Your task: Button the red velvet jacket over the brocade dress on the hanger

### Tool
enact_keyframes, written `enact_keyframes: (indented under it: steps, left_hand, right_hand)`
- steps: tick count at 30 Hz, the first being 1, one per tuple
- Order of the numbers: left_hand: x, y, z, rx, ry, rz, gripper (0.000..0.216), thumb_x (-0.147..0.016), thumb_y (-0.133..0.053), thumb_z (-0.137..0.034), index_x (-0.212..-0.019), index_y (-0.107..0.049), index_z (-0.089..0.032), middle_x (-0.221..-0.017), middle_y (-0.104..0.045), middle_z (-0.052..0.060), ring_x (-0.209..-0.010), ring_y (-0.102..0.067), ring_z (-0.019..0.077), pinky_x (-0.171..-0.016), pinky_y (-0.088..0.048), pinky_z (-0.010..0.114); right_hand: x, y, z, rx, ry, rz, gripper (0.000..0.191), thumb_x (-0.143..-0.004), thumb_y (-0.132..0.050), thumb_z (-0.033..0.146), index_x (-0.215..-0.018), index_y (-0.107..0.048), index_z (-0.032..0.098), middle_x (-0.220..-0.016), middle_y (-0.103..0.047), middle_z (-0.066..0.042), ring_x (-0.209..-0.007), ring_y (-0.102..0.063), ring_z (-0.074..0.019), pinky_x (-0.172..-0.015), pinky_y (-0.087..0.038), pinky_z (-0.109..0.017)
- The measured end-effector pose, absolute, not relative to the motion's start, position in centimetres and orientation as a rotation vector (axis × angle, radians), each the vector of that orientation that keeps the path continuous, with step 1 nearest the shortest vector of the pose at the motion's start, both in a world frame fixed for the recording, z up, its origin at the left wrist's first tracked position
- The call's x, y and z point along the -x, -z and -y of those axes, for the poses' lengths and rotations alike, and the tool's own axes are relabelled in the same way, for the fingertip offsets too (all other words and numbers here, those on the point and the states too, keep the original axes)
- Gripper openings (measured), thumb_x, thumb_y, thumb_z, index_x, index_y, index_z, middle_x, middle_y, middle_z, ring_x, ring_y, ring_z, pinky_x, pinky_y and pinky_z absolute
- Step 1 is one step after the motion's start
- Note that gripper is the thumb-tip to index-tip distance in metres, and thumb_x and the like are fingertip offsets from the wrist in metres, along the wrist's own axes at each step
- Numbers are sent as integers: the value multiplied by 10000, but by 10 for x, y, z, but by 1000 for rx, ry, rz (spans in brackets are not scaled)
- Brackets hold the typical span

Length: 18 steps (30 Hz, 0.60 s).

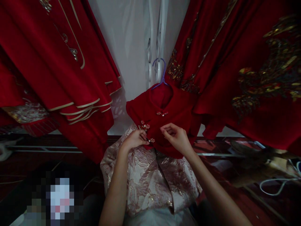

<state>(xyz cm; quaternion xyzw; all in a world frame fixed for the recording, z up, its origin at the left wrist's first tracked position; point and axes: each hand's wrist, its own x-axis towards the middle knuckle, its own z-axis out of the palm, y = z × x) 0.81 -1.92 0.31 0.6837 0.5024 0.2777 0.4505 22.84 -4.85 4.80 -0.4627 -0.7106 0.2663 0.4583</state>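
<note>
Red top (156, 124): near the middle of your view, on a purple hanger (163, 78) whose hook points to 12 o'clock; the neckline opens just below the hook. 3 beaded ornaments show on the cloth: the upper clasp (162, 114) under the neckline, the largest cluster (144, 126) toward 8 o'clock of it, and the lower clasp (151, 141) at about 7 o'clock. Your left hand (136, 138) comes in from 7 o'clock, fingers curled and clamped on the edge of the red top, just beside the lower clasp; a thin dark sliver shows by the fingertips, too small to identify. Your right hand (178, 138) comes in from 5 o'clock and is over the front of the red top, thumb and index fingertips together; cannot tell whether they pinch anything small. Below, toward 6 o'clock, pale floral brocade (141, 179) spreads between your forearms; cannot tell whether it joins the red top. Red garments with pale piping (70, 78) hang at 10 o'clock; red garments with gold sequins (216, 88) hang at 2 o'clock. White cable (277, 179) loops at 4 o'clock.
</note>
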Motion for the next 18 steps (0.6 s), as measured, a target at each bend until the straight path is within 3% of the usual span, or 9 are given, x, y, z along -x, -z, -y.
enact_keyframes:
  steps: [9,18]
  left_hand:
    - [-16,-4,20,-1814,-700,-1252,327,-559,-765,-368,-695,-571,-143,-676,-619,0,-606,-564,121,-545,-398,211]
    - [-19,-5,21,-1874,-792,-1234,347,-597,-735,-411,-629,-515,-145,-588,-540,-40,-543,-489,85,-487,-317,175]
  right_hand:
    - [-219,-29,44,1131,-761,1887,136,-813,-566,277,-873,-635,176,-789,-680,-26,-725,-641,-124,-687,-502,-242]
    - [-211,4,34,1165,-882,1905,175,-757,-638,259,-903,-615,166,-789,-679,-39,-721,-645,-138,-681,-520,-258]
